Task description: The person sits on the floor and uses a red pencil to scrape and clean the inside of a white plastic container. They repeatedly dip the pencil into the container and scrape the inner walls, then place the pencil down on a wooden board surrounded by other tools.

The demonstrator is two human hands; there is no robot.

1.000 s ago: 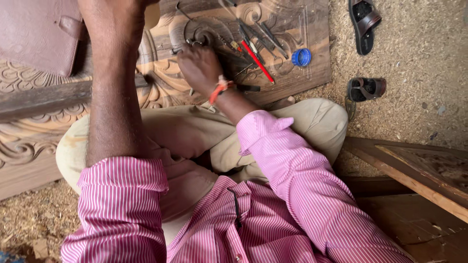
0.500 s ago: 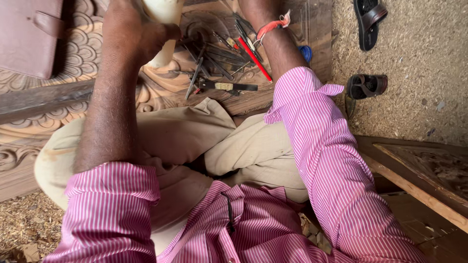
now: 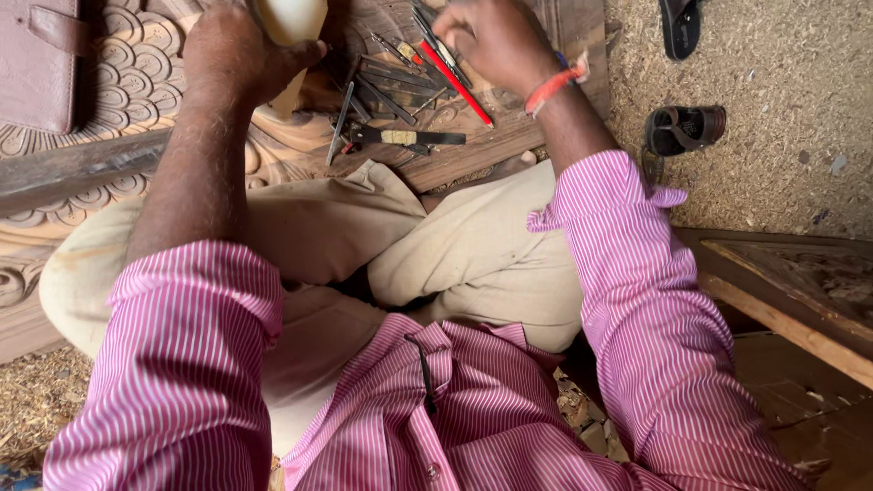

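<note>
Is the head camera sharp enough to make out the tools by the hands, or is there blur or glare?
Head view: even daylight, no glare; steel chisels on the carved wooden panel read sharply; right hand slightly soft; left hand gripping a pale wooden mallet, cropped at the top.

My right hand (image 3: 491,41) no longer rests low on the carved wooden panel (image 3: 109,82); it now sits higher, over the heap of carving chisels (image 3: 391,86), fingers curled beside the red-handled tool (image 3: 455,82). My left hand (image 3: 241,55), a second ago out of sight above, now shows clearly, wrapped around the pale wooden mallet (image 3: 291,18). My head tilts back, so my lap fills more of the view.
</note>
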